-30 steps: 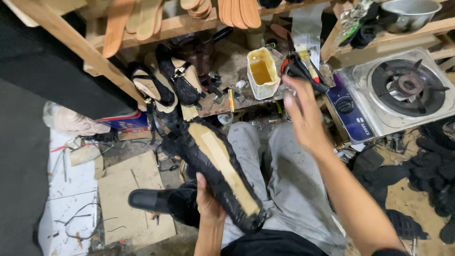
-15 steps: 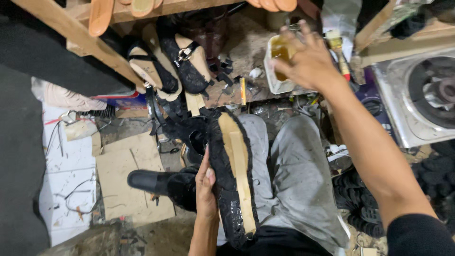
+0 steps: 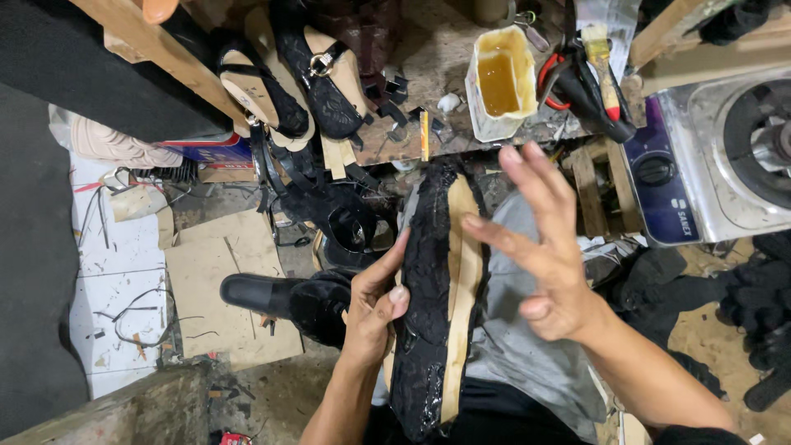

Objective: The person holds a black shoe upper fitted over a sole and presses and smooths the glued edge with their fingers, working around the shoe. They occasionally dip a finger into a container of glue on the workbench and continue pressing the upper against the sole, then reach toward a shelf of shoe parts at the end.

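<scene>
My left hand (image 3: 375, 298) grips the side of a long black lace shoe upper (image 3: 428, 288) with a tan insole strip (image 3: 463, 280), resting on my lap in grey trousers. My right hand (image 3: 544, 247) hovers open just right of the insole, fingers spread, holding nothing. A white container of amber glue (image 3: 498, 81) stands on the low bench ahead. A brush with a red handle (image 3: 603, 74) lies to the right of the container.
Tan soles with black lace straps (image 3: 321, 82) lie on the wooden bench (image 3: 412, 140). A gas stove (image 3: 725, 156) stands at right. A black shoe (image 3: 272, 295) and cardboard (image 3: 222, 280) are on the floor at left. Black scraps (image 3: 758, 305) pile at right.
My right hand has drawn back from the glue container on the bench and come down beside the insole. The left hand keeps its grip on the shoe upper.
</scene>
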Tool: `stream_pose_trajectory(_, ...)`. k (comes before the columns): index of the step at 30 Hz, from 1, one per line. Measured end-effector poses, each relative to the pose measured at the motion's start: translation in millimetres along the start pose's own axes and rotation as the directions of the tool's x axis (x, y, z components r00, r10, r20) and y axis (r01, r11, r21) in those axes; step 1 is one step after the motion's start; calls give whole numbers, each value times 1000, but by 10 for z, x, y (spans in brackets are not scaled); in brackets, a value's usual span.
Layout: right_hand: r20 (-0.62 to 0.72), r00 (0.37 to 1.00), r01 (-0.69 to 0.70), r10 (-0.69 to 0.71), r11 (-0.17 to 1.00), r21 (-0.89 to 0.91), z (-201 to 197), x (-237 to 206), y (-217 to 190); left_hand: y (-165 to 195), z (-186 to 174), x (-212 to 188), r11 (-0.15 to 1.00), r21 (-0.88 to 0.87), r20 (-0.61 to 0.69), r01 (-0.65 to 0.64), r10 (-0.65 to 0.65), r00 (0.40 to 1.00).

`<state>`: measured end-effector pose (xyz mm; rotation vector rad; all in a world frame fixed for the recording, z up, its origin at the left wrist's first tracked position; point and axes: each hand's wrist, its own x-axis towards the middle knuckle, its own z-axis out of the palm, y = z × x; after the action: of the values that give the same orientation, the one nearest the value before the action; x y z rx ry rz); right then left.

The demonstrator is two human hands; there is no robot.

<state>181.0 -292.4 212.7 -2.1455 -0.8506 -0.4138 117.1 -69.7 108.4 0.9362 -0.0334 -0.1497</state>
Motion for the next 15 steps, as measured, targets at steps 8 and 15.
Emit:
stream_pose_trajectory(8,16,998,53,-53,999,-13,-57,-254,-303,82,194,-304,1000,8,64,-13,12,998)
stream_pose_trajectory(15,-77,992,88,-103,980,-178,-277,-359,-439,184,324,-472,999,31,120,-28,24,992)
